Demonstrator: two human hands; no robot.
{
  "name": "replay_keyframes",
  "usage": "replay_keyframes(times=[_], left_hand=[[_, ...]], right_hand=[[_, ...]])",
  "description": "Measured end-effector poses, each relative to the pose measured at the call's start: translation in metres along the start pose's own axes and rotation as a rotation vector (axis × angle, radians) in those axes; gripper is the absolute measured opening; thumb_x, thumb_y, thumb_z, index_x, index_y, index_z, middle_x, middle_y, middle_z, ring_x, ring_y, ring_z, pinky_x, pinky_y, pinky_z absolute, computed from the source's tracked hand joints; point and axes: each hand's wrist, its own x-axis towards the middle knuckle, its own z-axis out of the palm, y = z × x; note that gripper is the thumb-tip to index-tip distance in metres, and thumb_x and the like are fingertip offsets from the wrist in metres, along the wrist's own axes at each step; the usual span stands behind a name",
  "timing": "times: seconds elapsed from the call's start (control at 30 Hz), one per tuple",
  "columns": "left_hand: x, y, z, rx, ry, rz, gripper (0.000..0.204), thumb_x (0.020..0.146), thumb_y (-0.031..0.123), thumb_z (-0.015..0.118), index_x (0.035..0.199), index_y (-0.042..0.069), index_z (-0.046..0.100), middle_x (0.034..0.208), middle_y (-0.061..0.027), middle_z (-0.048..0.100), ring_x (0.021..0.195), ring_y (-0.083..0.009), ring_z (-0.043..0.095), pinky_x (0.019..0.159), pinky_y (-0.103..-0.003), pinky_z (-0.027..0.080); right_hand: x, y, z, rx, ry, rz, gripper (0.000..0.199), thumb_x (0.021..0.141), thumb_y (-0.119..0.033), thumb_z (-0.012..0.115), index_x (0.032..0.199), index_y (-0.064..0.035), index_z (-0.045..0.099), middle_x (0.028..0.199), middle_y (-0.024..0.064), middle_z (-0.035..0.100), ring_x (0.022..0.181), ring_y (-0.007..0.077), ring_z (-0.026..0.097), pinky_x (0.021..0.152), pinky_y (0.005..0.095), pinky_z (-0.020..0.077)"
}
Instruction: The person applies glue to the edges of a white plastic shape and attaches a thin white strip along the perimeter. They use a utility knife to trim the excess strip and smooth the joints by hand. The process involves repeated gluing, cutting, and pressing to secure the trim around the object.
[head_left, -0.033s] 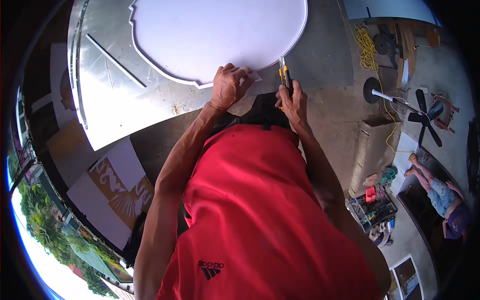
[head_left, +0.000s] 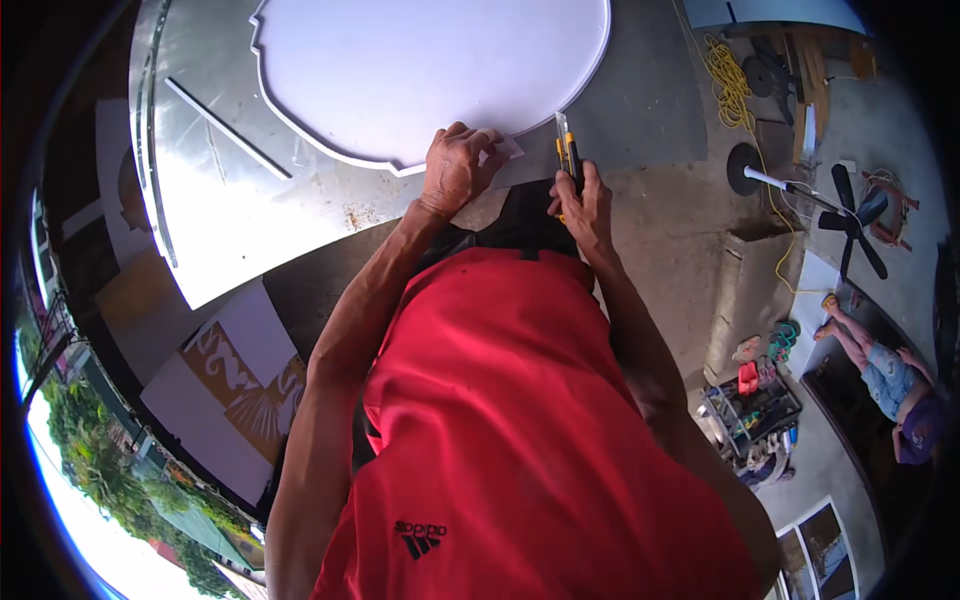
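Observation:
A large white panel (head_left: 430,70) with a scalloped outline and a thin raised rim lies on a grey metal-topped table (head_left: 650,120). At its near edge my left hand (head_left: 458,165) is closed, its fingers curled against the rim. A small white piece (head_left: 511,148) sticks out from those fingers, which partly hide it. My right hand (head_left: 585,200) grips a yellow-and-black utility knife (head_left: 570,155) just right of it. The knife's blade points away from me, its tip close to the panel's rim.
A thin strip (head_left: 228,128) lies left of the panel. Cut sheets with patterns (head_left: 225,375) lean at the lower left. To the right are a coiled yellow cord (head_left: 728,85), a fan (head_left: 850,222), a crate of items (head_left: 750,415) and another person (head_left: 885,380).
The view has shifted slightly, so the panel sits a little further left. Both hands keep nearly the same pose and the knife stays in my right hand.

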Motion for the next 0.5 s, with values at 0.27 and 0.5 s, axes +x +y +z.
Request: replay_keyframes(times=[0.27,0.5], left_hand=[[0.012,-0.001,0.0,-0.036,-0.108,-0.06,0.021,0.077,0.029,0.083,0.085,0.011,0.077,0.081,-0.0036,0.075,0.083,-0.0273,0.067,0.078,-0.041,0.056],[0.013,0.003,-0.003,-0.011,-0.158,-0.071,0.021,0.081,0.031,0.081,0.089,0.012,0.082,0.078,-0.004,0.075,0.08,-0.0231,0.067,0.077,-0.038,0.054]], right_hand=[[-0.065,0.055,0.073,-0.166,0.304,-0.093,0.028,0.107,-0.025,0.057,0.118,0.0,0.051,0.072,0.0114,0.063,0.05,0.0201,0.064,0.049,0.0367,0.05],[-0.071,0.042,0.106,-0.318,0.402,-0.244,0.029,0.105,-0.02,0.057,0.123,0.0008,0.049,0.086,0.0251,0.066,0.071,0.042,0.069,0.061,0.0497,0.053]])
